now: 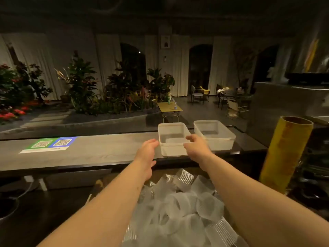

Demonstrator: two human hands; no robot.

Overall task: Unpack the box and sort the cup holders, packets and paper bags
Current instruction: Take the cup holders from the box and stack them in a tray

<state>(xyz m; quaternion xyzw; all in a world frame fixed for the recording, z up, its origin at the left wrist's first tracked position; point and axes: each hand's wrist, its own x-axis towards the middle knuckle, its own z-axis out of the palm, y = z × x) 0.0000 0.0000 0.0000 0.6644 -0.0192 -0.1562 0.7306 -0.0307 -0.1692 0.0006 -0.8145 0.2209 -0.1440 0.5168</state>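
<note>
Clear cups [178,207], loose and in ribbed stacks, fill the open box [99,183] just under the person's forearms, below the table's [89,154] near edge. Both arms reach over the box to a clear tub [173,151] standing on the table at that edge. The left grip [148,150] is loosely open, its nearly straight fingertips at the tub's left wall and holding nothing. The right grip [195,148] is curled at the tub's right near corner, fingers over the rim and thumb on the wall, though blur hides the exact contact. A second tub [216,139] stands just beside the first, to its right. A QR sheet [51,144] lies flat well to the left, and a yellow roll [284,154] stands upright at the right.
</note>
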